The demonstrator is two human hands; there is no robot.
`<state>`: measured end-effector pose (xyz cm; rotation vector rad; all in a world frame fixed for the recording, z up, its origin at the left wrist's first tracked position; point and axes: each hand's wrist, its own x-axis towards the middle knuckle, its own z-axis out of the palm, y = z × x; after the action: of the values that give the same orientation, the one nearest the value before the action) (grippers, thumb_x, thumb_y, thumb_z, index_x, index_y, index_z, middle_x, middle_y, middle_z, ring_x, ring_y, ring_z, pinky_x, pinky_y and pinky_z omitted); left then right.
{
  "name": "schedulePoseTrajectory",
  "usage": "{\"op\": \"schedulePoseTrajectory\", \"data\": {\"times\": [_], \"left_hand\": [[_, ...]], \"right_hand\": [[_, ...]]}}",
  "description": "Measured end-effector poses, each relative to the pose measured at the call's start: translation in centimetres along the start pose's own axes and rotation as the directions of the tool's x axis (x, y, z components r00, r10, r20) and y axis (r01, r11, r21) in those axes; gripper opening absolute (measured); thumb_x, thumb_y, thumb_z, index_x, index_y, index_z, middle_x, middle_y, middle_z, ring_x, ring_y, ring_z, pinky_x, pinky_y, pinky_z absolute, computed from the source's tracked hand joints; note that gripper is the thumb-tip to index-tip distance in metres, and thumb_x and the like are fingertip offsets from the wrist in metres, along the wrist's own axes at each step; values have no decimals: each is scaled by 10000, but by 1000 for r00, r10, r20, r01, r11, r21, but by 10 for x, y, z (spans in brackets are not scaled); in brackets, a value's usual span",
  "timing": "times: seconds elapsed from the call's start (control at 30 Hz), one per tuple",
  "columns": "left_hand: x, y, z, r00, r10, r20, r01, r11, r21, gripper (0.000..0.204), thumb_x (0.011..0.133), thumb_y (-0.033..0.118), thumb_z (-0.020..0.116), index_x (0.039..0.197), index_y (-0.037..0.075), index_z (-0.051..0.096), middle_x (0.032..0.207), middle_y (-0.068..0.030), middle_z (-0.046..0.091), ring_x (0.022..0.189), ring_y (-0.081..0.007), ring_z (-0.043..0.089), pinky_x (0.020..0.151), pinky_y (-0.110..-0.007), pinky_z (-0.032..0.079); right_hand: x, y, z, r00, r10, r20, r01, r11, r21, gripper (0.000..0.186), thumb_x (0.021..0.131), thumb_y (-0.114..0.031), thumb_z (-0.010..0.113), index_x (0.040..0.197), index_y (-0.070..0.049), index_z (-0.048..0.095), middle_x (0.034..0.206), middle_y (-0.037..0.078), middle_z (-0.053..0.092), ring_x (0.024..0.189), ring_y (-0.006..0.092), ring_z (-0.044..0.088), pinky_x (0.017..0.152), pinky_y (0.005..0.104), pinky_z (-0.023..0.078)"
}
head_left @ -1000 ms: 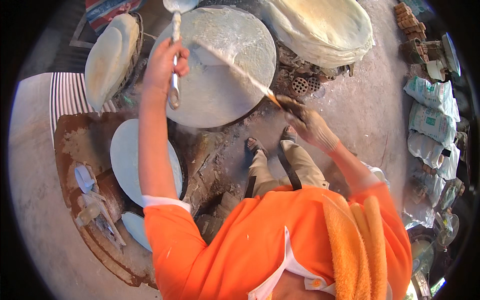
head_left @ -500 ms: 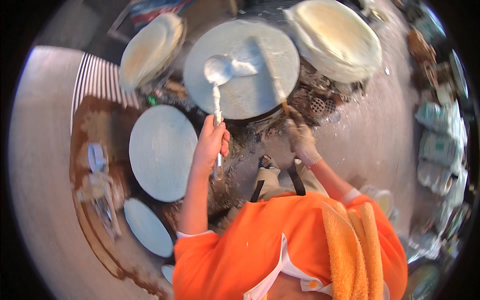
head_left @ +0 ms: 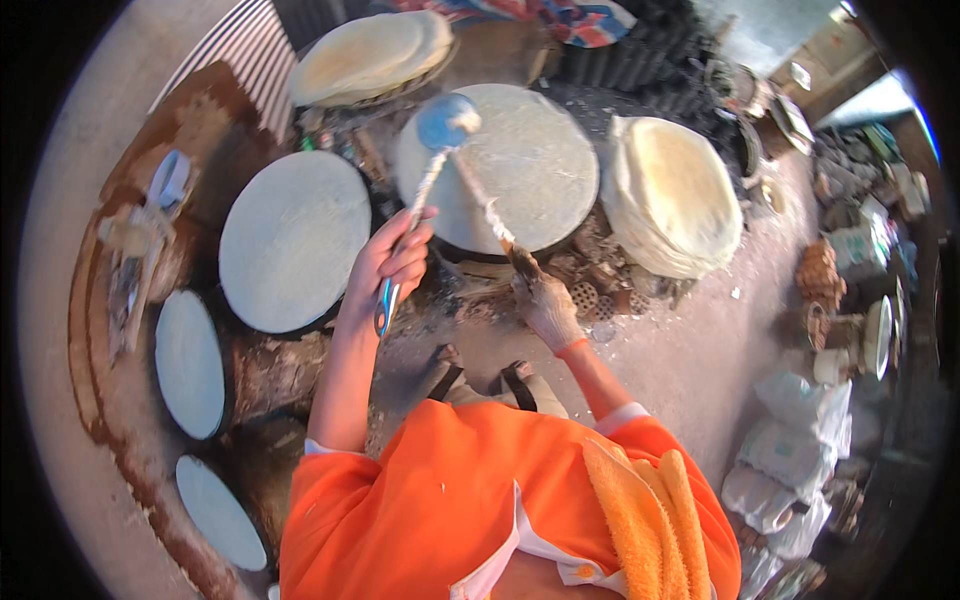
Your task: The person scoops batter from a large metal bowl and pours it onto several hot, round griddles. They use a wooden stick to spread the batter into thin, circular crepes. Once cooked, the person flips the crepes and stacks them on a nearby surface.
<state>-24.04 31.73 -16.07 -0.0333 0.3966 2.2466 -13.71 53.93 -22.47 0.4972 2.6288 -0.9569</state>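
My left hand (head_left: 398,258) is closed round the handle of a long ladle. The ladle's bowl (head_left: 446,122) is over the upper left edge of a round griddle (head_left: 550,165); white batter clings to the bowl and upper handle. In my gloved right hand (head_left: 550,308) is a scraper (head_left: 488,212) with a dark grip and a blade coated in white batter. It slants up and left over the griddle, its blurred tip close to the ladle's neck. Whether the two tools touch, I cannot tell.
A stack of thin flatbreads (head_left: 685,195) stands right of the griddle; another stack (head_left: 372,58) sits at the far left. Several more round griddles, one nearest (head_left: 295,242), line the left side. Perforated briquettes (head_left: 588,297) lie beside my right hand. White bags (head_left: 790,440) are at the right.
The view has shifted. The scraper has swung from the griddle's right part toward the ladle. The ladle's bowl has moved to the upper left edge, and the white batter patch beside it no longer shows.
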Motion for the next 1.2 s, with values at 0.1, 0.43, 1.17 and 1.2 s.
{"op": "schedulePoseTrajectory", "data": {"times": [0.1,0.43,1.17,1.2], "left_hand": [[-7,9,17,1000,-5,25,5,1000,6,350,969,181,353,1225,-57,369,696,-25,402,356,1,276,317,-161,262],[-96,28,-40,974,164,-158,-166,986,4,293,964,229,374,1164,27,447,699,-28,448,359,-8,283,310,-176,283],[-158,74,-15,348,687,-637,-406,724,558,428,786,7,511,1188,23,366,808,-153,593,301,-47,292,276,-185,244],[-156,74,-18,363,676,-641,-441,731,521,432,779,2,522,1182,22,368,794,-166,595,297,-52,295,273,-182,244]], "right_hand": [[39,75,56,979,-152,-134,189,924,332,365,901,-280,447,1233,-133,476,991,192,602,906,347,580,739,403,465],[-28,18,46,955,-152,-256,286,709,645,369,890,-65,479,1258,-65,462,1115,19,558,965,100,522,794,241,434],[379,-306,-6,568,-821,51,499,295,-815,651,769,-517,567,1334,-252,381,1328,113,396,1191,285,424,964,390,373],[409,-302,-7,580,-804,130,566,282,-775,627,779,-520,554,1321,-244,403,1320,101,412,1190,282,425,970,388,368]]}}
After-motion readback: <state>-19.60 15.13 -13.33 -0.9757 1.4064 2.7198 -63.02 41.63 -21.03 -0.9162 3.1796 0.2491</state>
